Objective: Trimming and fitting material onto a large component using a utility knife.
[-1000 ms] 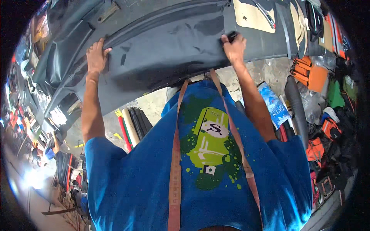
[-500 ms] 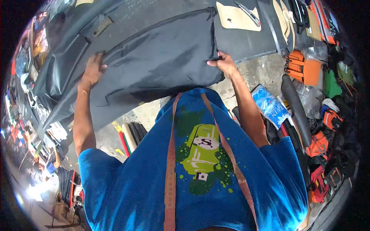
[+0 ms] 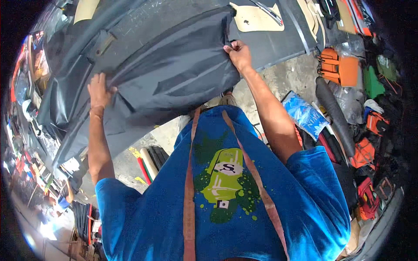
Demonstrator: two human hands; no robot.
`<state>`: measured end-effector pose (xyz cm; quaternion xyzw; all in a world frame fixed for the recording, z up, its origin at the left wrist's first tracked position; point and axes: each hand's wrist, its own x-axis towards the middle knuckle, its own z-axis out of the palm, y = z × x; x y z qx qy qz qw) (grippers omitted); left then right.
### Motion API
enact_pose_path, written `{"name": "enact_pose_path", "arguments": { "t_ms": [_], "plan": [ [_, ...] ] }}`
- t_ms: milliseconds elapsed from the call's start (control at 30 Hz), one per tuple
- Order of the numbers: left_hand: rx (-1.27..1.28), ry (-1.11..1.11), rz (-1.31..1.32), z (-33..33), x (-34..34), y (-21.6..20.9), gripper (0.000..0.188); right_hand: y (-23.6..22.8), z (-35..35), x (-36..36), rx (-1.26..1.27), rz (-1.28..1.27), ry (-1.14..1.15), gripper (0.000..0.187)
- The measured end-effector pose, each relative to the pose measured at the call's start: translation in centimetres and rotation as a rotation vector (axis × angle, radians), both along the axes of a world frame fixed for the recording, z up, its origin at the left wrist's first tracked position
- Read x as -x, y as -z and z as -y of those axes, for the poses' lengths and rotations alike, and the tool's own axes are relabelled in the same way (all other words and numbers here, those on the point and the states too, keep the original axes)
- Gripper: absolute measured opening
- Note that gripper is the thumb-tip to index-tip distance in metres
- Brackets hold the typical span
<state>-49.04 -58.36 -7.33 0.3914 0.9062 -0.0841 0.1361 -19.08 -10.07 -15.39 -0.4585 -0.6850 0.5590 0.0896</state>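
A large sheet of dark grey-black fabric (image 3: 187, 69) lies over the dark work table (image 3: 278, 48), and its near edge hangs toward me. Its right part has long creases running across it. My right hand (image 3: 239, 54) is closed on the fabric's right edge, thumb and fingers pinching it. On the left, my left hand (image 3: 100, 91) rests on the sheet with its fingers outstretched, slightly blurred. Beyond the right hand, a cream paper pattern (image 3: 257, 21) lies on the table with a cutter knife (image 3: 269, 13) on top.
More black material (image 3: 69, 87) is heaped at the left of the table. On the floor to the right are an orange bag (image 3: 342, 67), a blue-and-white plastic package (image 3: 305, 115) and a dark roll (image 3: 333, 113). Several rolls (image 3: 150, 161) stand below the table. A tape measure (image 3: 190, 191) hangs over my chest.
My right hand has moved up along the fabric's edge and now pinches it, drawing it leftward with more creases. My left hand has shifted slightly and its fingers have straightened.
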Motion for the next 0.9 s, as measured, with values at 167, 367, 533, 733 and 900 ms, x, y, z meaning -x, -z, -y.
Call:
{"name": "enact_pose_path", "arguments": {
  "t_ms": [167,367,533,733,900],
  "plan": [
    [-0.08,-0.032,-0.21,2.1,0.6,-1.4,0.071,-2.5,0.5,0.7,-0.09,0.104,0.024,0.026],
    [-0.14,-0.192,-0.015,5.6,0.4,2.3,0.071,-1.4,-1.5,0.0,-0.149,0.14,-0.109,0.022],
    [-0.059,-0.186,-0.034,3.3,5.4,2.9,0.071,-1.5,-2.7,2.1,-0.282,0.21,-0.126,0.026],
    [-0.056,-0.209,-0.121,3.1,8.3,3.9,0.074,-1.1,-3.9,0.3,-0.147,0.176,-0.292,0.026],
    [-0.016,-0.211,-0.256,2.9,8.2,4.3,0.075,-0.8,-4.6,-4.2,-0.07,0.189,-0.326,0.02]
  ]
}}
